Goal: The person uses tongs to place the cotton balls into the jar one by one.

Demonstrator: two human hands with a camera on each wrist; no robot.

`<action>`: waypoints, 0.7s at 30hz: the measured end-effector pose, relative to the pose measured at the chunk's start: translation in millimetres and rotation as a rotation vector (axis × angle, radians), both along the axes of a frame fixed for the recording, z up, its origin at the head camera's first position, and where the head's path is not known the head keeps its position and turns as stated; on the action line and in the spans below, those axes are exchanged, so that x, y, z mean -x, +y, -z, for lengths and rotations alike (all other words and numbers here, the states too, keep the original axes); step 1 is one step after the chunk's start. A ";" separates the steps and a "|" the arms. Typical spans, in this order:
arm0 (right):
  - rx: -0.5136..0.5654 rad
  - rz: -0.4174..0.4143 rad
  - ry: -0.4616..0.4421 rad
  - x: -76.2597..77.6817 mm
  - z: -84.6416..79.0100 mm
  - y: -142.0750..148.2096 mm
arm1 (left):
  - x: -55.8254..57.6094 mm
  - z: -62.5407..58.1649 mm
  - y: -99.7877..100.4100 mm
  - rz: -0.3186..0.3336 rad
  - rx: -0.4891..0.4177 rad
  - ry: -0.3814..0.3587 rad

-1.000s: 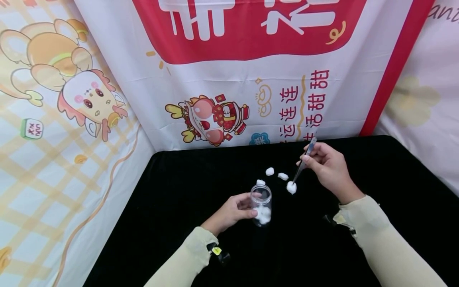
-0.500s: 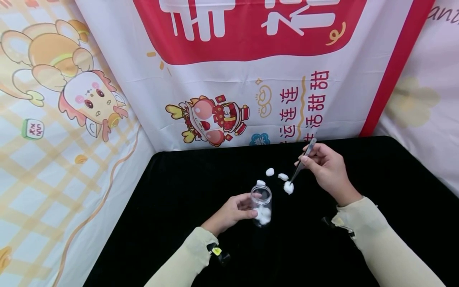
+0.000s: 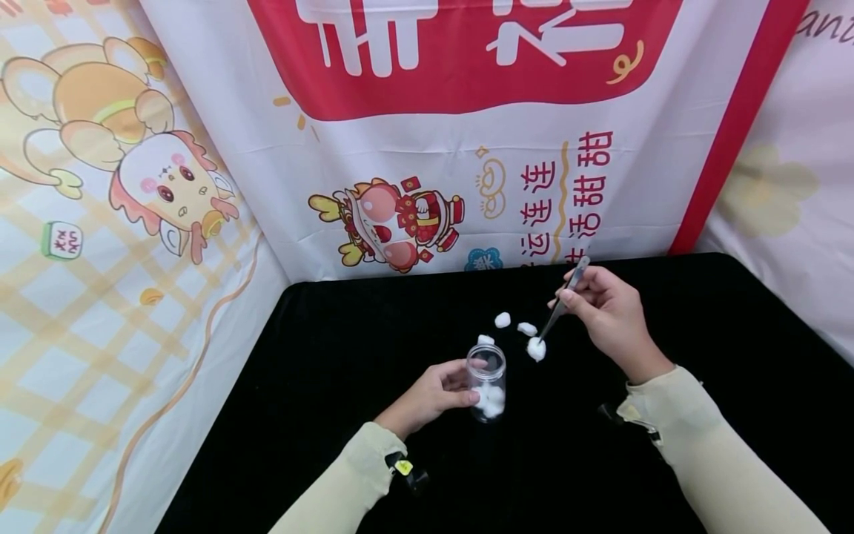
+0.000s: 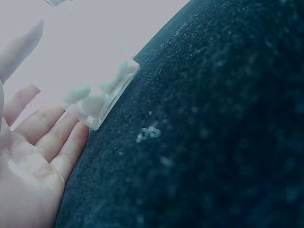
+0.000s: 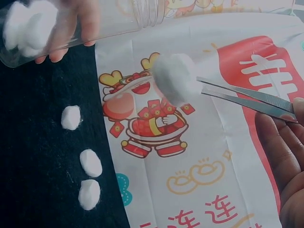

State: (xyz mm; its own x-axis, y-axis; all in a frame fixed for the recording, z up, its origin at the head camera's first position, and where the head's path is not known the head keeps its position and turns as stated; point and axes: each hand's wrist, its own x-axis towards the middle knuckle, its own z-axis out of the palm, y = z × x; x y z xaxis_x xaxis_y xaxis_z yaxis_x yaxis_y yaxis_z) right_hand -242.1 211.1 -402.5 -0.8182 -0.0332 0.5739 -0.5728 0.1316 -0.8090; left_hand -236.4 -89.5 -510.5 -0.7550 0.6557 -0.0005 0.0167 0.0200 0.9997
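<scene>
Three cotton balls [image 3: 502, 320] lie beyond the jar [image 3: 494, 375] the left grip [image 3: 434, 393] holds; right grip [image 3: 617, 319] pinches tweezers [image 3: 554, 316].

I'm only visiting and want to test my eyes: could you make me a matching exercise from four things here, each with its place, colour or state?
Things
1. clear jar
2. tweezers
3. three cotton balls beyond the jar
4. tabletop

Places, colours, states
A. held in the person's right grip
B. black, beneath the work
C. white, held by nothing
D. held in the person's left grip

Right pairs: 1-D, 2-A, 3-C, 4-B
</scene>
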 end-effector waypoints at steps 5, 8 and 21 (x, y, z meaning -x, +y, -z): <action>0.023 -0.002 0.003 -1.5 0.0 -1.7 | 0.4 0.6 -0.2 0.000 0.007 -0.002; 0.055 -0.016 0.001 -2.8 0.2 -4.2 | 0.4 0.6 -0.2 0.000 0.008 0.002; 0.107 -0.034 0.012 -5.8 0.5 -11.2 | 0.3 0.9 0.3 0.003 -0.012 -0.013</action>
